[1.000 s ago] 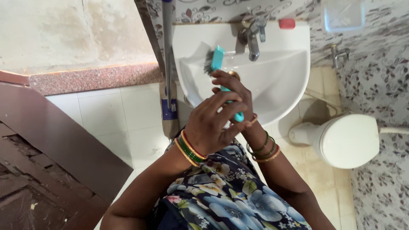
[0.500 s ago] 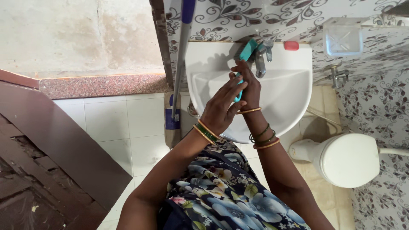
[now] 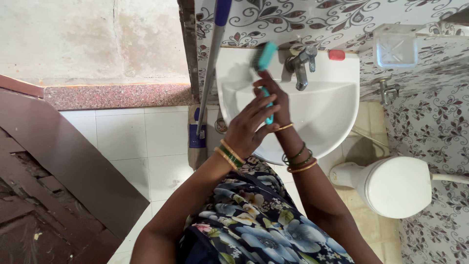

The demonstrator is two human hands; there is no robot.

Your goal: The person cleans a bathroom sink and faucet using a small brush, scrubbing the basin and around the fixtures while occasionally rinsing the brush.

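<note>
Both hands share the teal brush (image 3: 265,73): I read the right hand (image 3: 271,96) clamped on its handle, left hand (image 3: 250,128) wrapped nearer me (bristles point toward the basin (image 3: 332,122) rim).

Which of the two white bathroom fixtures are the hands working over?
The wash basin against the patterned wall. Both the left hand and the right hand grip a teal brush above its bowl; the toilet stands apart to the right, untouched.
</note>
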